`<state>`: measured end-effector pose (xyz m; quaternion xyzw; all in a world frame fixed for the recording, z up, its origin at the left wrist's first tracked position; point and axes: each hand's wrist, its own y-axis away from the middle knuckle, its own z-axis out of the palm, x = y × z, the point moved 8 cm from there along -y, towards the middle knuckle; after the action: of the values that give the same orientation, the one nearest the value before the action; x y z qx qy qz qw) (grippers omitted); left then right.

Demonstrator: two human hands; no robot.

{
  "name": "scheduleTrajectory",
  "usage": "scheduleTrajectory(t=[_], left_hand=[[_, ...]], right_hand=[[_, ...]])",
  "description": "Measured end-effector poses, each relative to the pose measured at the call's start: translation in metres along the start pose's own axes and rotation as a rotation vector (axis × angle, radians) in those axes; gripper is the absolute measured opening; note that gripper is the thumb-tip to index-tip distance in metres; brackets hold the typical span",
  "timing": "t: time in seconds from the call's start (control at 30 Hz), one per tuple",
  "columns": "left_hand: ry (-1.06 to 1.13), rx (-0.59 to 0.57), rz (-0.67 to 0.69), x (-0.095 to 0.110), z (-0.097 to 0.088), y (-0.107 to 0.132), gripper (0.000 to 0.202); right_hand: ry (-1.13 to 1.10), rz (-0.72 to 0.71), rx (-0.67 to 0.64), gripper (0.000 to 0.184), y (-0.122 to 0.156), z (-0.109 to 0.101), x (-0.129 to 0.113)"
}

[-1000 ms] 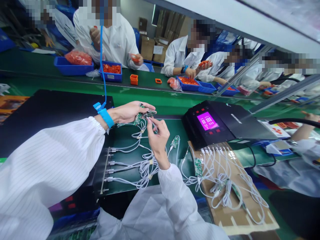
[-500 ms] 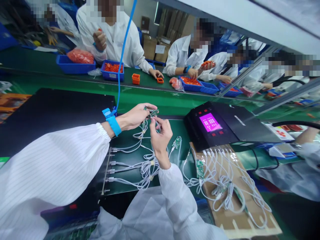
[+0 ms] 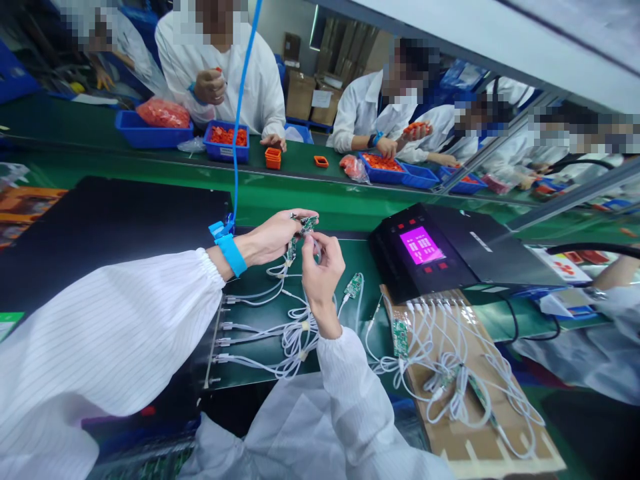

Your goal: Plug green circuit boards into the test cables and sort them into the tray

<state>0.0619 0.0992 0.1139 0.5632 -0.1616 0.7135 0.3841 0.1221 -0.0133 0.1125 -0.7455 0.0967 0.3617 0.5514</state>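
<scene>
My left hand (image 3: 280, 235) is closed on a small green circuit board (image 3: 310, 222), held up above the bench. A second board (image 3: 291, 249) hangs below its fingers, close to the white cables. My right hand (image 3: 324, 270) pinches the end of a white cable (image 3: 317, 251) against the held board's lower edge; the fingers hide the plug itself. A blue wrist strap (image 3: 231, 253) with a coiled blue cord is around my left wrist. Beneath my hands lie bundled white cables (image 3: 297, 337). Right of them, another green board (image 3: 353, 285) rests on the bench with a cable in it.
A black tester (image 3: 450, 247) with a lit pink screen (image 3: 421, 245) stands right, its cables spread over a cardboard sheet (image 3: 520, 453). At left is a large black box (image 3: 150, 220). Across the line, co-workers sit behind blue bins (image 3: 145, 138) of orange parts.
My hands stay nearly in place, the board tilting slightly. Across the line, a co-worker's hand has left the single orange frame and moved left to the stacked orange frames.
</scene>
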Motion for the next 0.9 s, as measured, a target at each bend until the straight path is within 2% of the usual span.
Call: scheduleTrajectory(t=[0.1, 0.63, 0.8, 0.9], left_hand=[[-0.016, 0.008, 0.025, 0.000, 0.000, -0.001, 0.039], [-0.012, -0.003, -0.039, -0.009, 0.002, 0.002, 0.047], [-0.071, 0.035, -0.019, -0.006, -0.002, 0.001, 0.039], [-0.055, 0.050, -0.038, -0.006, 0.000, 0.003, 0.027]], right_hand=[[-0.015, 0.038, -0.016, 0.016, -0.002, 0.001, 0.005], [-0.051, 0.081, -0.030, 0.018, 0.008, 0.006, 0.010], [-0.132, 0.116, -0.119, 0.018, 0.005, 0.006, 0.022], [-0.230, 0.178, -0.108, 0.018, 0.002, 0.000, 0.028]])
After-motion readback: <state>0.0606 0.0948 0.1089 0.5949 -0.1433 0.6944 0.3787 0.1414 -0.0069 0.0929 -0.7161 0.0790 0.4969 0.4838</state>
